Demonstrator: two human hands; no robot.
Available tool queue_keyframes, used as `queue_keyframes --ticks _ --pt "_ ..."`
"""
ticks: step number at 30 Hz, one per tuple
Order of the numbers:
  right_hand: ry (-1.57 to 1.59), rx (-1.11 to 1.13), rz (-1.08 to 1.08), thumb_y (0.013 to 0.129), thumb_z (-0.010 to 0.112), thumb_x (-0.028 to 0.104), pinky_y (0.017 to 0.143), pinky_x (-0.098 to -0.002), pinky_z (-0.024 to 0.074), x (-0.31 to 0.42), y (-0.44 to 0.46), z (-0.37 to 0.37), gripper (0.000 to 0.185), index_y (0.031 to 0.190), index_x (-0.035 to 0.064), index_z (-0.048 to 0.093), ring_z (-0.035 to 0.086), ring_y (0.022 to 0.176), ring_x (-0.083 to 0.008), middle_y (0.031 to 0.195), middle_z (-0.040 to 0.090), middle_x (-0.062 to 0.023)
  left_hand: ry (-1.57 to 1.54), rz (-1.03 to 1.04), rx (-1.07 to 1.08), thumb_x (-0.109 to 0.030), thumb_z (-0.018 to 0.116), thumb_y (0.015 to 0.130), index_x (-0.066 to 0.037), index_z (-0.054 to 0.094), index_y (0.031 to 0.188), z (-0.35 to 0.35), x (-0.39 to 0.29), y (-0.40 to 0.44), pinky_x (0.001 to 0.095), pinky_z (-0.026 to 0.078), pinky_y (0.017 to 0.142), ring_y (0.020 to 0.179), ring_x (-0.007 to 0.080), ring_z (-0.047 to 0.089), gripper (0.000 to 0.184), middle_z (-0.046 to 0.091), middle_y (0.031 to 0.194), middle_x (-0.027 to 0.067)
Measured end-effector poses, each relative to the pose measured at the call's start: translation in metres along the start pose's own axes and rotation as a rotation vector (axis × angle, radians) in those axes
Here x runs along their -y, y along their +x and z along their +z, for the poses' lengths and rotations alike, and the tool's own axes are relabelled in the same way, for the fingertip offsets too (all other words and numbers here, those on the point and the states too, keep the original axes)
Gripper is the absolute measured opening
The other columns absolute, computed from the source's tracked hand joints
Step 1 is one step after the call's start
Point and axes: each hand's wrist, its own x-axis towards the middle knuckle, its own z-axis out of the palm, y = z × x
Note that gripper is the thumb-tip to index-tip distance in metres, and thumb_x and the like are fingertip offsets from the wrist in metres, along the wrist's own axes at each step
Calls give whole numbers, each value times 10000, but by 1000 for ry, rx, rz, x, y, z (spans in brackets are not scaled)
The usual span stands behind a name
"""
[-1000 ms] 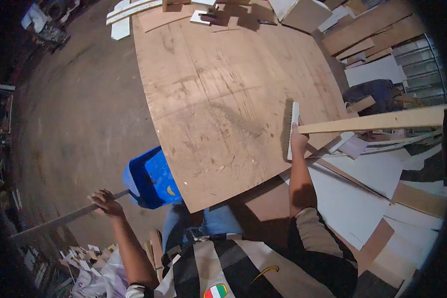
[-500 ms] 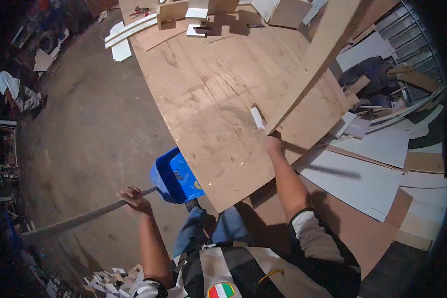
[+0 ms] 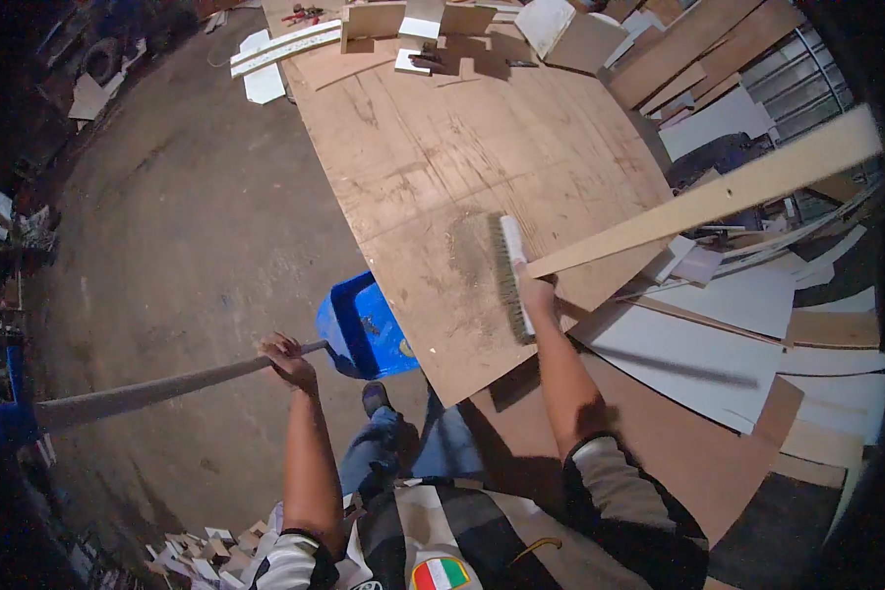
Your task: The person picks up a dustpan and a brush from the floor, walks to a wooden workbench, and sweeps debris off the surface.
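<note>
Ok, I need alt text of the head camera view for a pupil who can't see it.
A person's right hand holds a wooden-handled brush on a wooden table, beside a patch of fine dust. The left hand grips the long handle of a blue dustpan at the table's edge. White panels lie to the right.

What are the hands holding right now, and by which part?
The left hand holds the blue dustpan by its long handle, near the pan. The right hand grips the brush where its wooden handle meets the head.
</note>
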Motion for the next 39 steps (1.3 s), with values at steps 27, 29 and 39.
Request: queue_keyframes --ticks 27,29,39 --pt "116 -118 113 821 609 275 841 -377 453 28 -76 97 376 1178 158 612 611 981 -322 1033 644 -194 -196 -56 -65 -349 419 960 -120 361 749 -3 19 -10 265 278 519 558 111 308 316 313 641 -3" --pt "73 -103 131 819 610 273 845 -375 450 28 -75 107 378 1182 167 611 609 984 -324 1038 644 -189 -242 -14 -27 -332 436 956 -119 372 757 -6 17 -8 264 279 514 559 109 312 298 318 644 -3" --pt "181 -106 195 828 599 221 889 -368 430 54 -89 82 382 1190 99 596 583 1039 -318 1121 619 -170 -106 -58 -17 -273 471 944 -106 372 755 10 18 -7 258 301 531 571 94 335 271 336 656 -11"
